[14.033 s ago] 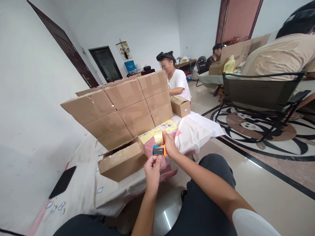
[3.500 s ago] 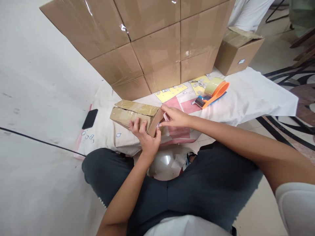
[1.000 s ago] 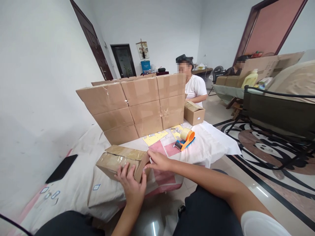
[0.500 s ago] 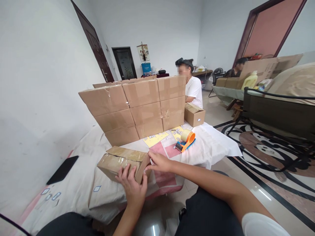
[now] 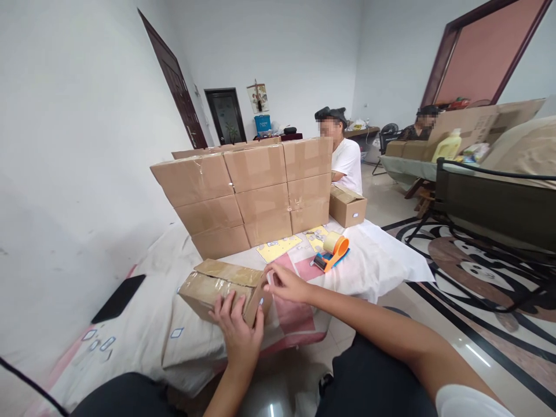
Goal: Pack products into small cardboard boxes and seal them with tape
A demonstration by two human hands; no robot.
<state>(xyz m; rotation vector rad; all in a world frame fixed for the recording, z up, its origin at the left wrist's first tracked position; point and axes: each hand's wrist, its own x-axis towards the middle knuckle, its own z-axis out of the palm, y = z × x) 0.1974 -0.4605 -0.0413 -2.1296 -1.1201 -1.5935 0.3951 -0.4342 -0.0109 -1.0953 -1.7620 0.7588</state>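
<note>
In front of me a small cardboard box (image 5: pixel 204 293), its top seam taped with shiny clear tape, lies on the cloth-covered table. My left hand (image 5: pixel 240 324) grips its near right corner, fingers spread over the side and top, thumb against the end face. Close to that thumb, a small white label (image 5: pixel 261 301) shows on the box's end. Beside the upper edge of that end, my right hand (image 5: pixel 289 284) pinches a small white strip (image 5: pixel 270 278), perhaps paper. An orange tape dispenser (image 5: pixel 336 253) with a roll of tape lies beyond my right hand.
A wall of stacked cardboard boxes (image 5: pixel 260 194) stands across the table. Another box (image 5: pixel 347 205) with a label sits at its right end, near a person in a white shirt (image 5: pixel 348 162). A black flat object (image 5: pixel 119 299) lies left on the tablecloth (image 5: pixel 143 341).
My right hand has drawn slightly up and away from the box's end, with the white strip still pinched. A label now shows there. My left hand keeps its hold.
</note>
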